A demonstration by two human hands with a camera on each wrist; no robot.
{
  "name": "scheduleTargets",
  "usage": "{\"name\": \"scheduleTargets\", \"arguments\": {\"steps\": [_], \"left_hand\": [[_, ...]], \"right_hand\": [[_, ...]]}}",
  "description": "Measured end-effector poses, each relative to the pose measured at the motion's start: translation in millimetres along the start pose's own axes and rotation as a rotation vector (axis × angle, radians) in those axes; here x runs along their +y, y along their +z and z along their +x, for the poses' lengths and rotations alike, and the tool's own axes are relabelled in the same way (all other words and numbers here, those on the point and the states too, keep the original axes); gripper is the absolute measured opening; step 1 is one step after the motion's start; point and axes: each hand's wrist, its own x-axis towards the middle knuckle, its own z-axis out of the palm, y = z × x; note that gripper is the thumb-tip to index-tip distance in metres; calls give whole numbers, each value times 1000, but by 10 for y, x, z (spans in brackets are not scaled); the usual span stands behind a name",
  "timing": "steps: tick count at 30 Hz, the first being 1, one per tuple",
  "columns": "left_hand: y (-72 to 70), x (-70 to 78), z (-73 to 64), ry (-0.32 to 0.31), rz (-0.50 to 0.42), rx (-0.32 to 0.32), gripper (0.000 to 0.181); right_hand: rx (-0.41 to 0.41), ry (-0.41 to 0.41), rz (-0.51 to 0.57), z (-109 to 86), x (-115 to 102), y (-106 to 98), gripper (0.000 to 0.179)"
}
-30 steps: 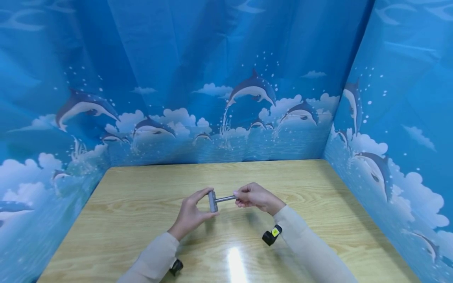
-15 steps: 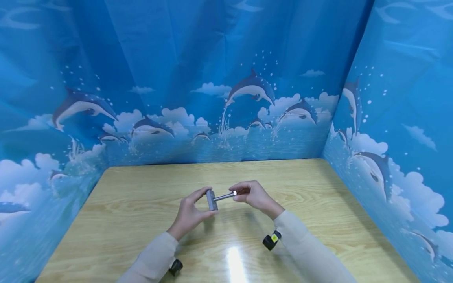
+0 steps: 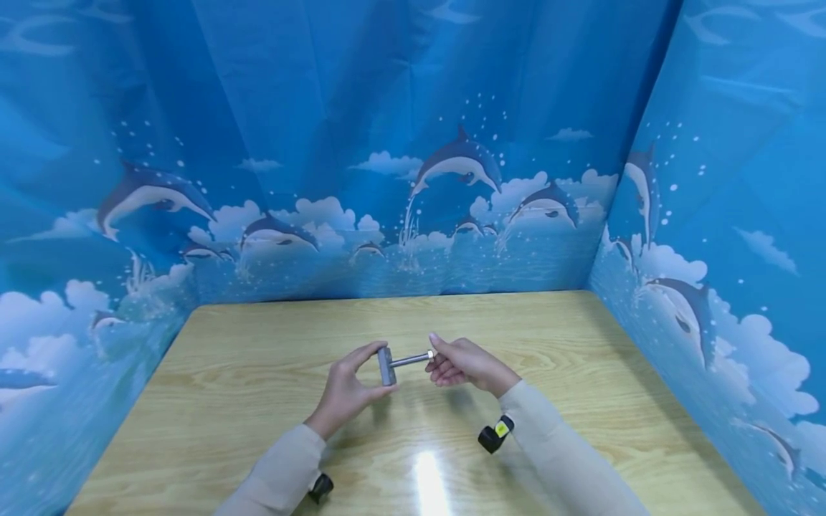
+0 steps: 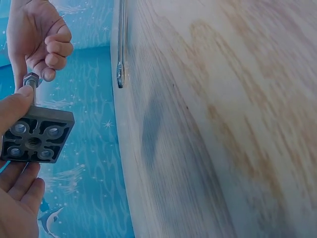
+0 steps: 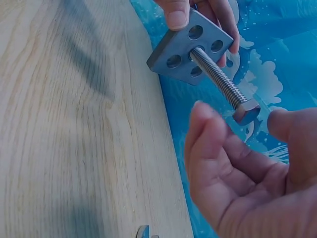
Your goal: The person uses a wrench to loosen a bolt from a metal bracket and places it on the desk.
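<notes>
My left hand (image 3: 348, 390) pinches a grey square metal plate (image 3: 387, 366) by opposite edges, thumb on one side and fingers on the other. Holes show near the plate's corners, and the left wrist view reveals a ribbed underside with a threaded centre hole. A long hex bolt (image 5: 218, 74) stands out from the plate's middle, its head (image 5: 246, 112) pointing toward my right hand (image 3: 467, 364). That hand is loosely curved around the bolt head. In the right wrist view, gaps separate the head from both thumb and fingertips. Both hands hold their place above the table.
The wooden table (image 3: 258, 344) lies below, with a bright light reflection near its front. Blue dolphin-print curtains (image 3: 361, 179) rise behind it and at the sides. A slim shiny metal piece (image 4: 121, 59) shows along the table's edge in the left wrist view.
My right hand's fingers were at the bolt head a second ago; now they have come off it, with the thumb raised. My left hand keeps the plate nearly still.
</notes>
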Motion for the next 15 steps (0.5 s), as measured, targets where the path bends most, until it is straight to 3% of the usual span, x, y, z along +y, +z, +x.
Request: {"name": "scheduleTargets", "arguments": {"steps": [7, 11, 15], "left_hand": [[8, 14, -7, 20, 18, 6, 73], [10, 4, -14, 8, 6, -1, 73], [3, -8, -17, -24, -22, -18, 71]], "right_hand": [[-13, -23, -42, 39, -1, -20, 47], [21, -91, -84, 43, 6, -27, 30], [77, -185, -163, 16, 4, -17, 25]]}}
